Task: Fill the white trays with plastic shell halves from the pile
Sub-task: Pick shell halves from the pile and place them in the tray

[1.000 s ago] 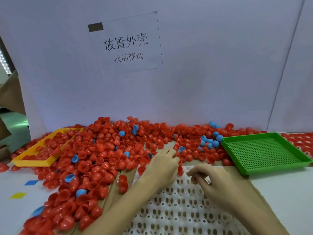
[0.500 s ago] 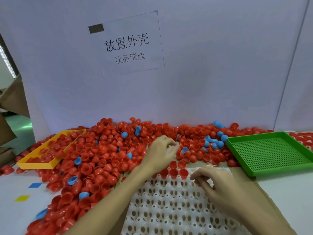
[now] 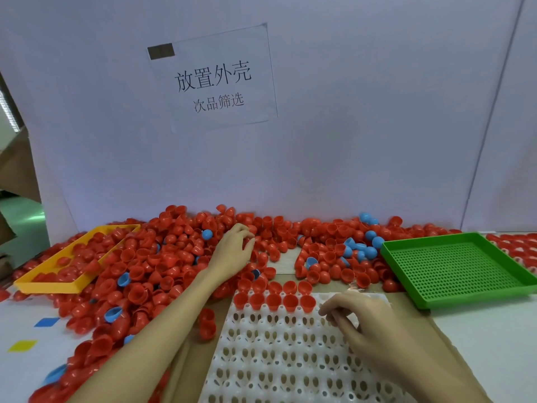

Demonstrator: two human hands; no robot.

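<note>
L hand [image 3: 234, 251] reaches into the shell pile [image 3: 162, 257] at the back of the tabletop, fingers curled on red halves to fetch more, while R hand [image 3: 357, 318] rests on the white tray [image 3: 290, 359], fingers loosely bent, prob. steadying/seating near the filled top rows [image 3: 273, 295]; can't tell if it holds a shell.
</note>
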